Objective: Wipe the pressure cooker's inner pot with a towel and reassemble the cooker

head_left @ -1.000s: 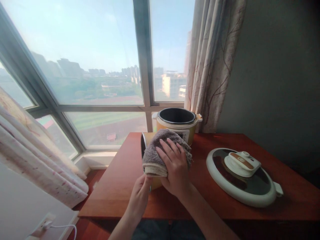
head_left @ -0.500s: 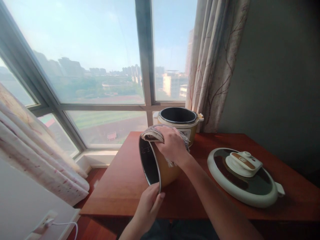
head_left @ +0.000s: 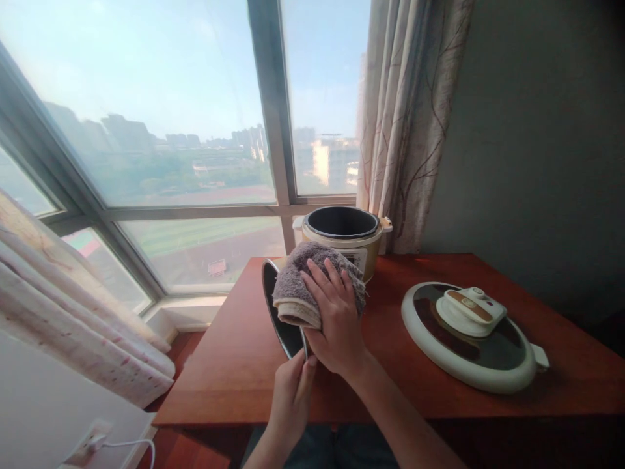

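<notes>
A gold inner pot point(head_left: 283, 329) lies tipped on its side above the red-brown table point(head_left: 234, 365), its dark opening facing left. My left hand point(head_left: 291, 395) grips its near rim from below. My right hand point(head_left: 336, 319) presses a folded grey towel point(head_left: 303, 280) flat against the pot's outer wall, fingers spread over the cloth. The towel covers most of the pot's upper side.
A gold pressure cooker base point(head_left: 344, 234) stands open at the table's back by the window. Its round white lid point(head_left: 469, 335) lies on the table to the right. Curtains point(head_left: 405, 124) hang behind; another curtain point(head_left: 73, 312) and a wall socket point(head_left: 85, 443) are at left.
My right hand slid the towel from the pot's far top edge back toward me over the outer wall. The pot tilted slightly and my left hand kept its hold on the rim.
</notes>
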Demonstrator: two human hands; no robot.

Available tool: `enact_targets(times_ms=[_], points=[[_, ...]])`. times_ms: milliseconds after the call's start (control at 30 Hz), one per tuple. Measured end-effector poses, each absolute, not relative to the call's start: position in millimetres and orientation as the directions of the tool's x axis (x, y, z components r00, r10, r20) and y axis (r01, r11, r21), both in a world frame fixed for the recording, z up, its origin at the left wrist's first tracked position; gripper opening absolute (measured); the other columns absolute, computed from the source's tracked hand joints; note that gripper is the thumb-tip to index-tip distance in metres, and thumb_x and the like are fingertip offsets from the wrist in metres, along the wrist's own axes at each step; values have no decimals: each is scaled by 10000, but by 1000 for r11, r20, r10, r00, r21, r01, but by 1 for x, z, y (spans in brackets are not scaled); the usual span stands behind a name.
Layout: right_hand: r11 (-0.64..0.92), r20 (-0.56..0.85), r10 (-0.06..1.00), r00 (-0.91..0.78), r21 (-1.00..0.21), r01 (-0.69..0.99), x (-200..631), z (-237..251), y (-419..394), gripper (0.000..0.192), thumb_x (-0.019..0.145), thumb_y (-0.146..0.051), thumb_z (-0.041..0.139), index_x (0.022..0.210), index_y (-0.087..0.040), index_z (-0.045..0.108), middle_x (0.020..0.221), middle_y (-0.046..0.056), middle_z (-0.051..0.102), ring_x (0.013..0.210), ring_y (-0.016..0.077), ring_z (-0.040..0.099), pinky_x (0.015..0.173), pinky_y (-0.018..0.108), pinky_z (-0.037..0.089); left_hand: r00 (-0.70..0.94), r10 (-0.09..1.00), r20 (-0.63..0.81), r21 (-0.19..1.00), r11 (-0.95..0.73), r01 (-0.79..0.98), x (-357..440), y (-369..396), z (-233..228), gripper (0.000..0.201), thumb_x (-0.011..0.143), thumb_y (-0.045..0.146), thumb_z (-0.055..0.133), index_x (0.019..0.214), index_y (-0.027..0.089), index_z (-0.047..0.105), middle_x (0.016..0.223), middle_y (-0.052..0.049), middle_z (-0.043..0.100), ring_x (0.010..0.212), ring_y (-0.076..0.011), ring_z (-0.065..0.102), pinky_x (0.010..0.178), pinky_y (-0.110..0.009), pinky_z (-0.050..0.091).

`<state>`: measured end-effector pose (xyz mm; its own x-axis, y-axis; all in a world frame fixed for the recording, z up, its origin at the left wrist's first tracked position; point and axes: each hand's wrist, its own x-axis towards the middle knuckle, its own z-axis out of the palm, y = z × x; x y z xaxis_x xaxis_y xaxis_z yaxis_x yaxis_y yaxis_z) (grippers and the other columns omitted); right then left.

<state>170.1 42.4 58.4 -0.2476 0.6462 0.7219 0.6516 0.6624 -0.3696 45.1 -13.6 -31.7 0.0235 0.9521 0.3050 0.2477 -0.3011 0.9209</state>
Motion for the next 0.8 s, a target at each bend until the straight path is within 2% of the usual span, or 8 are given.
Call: enact_targets(times_ms=[167,267,367,500,633,733,800], points=[[655,765,623,-165,-394,645,162,18,19,678,846,-270,487,1512,-208,380,1631,62,309,1536,341,114,1206,631,85,-174,952,253,967,-245,69,45,-6,-24,428,868,529,593,800,129,730,740,-65,698,733,-217,607,696,-286,513],[641,794,600,-95,-406,652,154,-12,5,694,854,-270,448,1535,-206,332,1647,90,256,1530,377,114,1173,695,105,-254,955,151,974,-188,-126,48,-6,-13,378,746,500,729,826,131,749,815,-76,741,803,-247,658,766,-325,556],[624,805,593,-36,-431,652,148,-37,-6,720,859,-305,446,1557,-227,290,1652,107,231,1523,404,123,1145,741,133,-257,967,-1,931,-93,-354,52,-12,7,425,691,508,789,879,129,757,850,-81,761,822,-257,696,772,-340,585],[639,804,592,-56,-425,641,145,-55,-14,804,857,-445,517,1584,-262,225,1647,121,240,1520,440,93,1126,774,168,-360,902,-239,816,-14,-578,54,-20,30,462,803,548,710,1010,137,755,884,-86,782,836,-251,738,797,-350,607],[655,798,600,-55,-452,605,142,-60,-20,870,840,-490,559,1594,-273,183,1644,127,244,1518,449,93,1113,781,217,-455,826,-334,697,-109,-709,48,-19,43,419,1005,396,464,1323,194,648,1022,-82,790,934,-223,751,910,-349,585],[626,754,656,39,-572,530,134,-65,-24,812,878,-473,512,1592,-280,176,1660,112,195,1526,425,83,1137,761,204,-471,818,-330,643,-170,-747,43,-17,49,433,1042,303,371,1413,221,579,1099,-77,777,1004,-215,741,971,-358,560],[566,668,736,112,-697,440,127,-72,-24,727,945,-444,401,1597,-261,136,1655,125,206,1534,380,103,1163,720,213,-484,819,-309,642,-195,-741,38,-17,49,438,1042,264,372,1443,249,546,1149,-65,763,1030,-208,735,992,-358,549]])
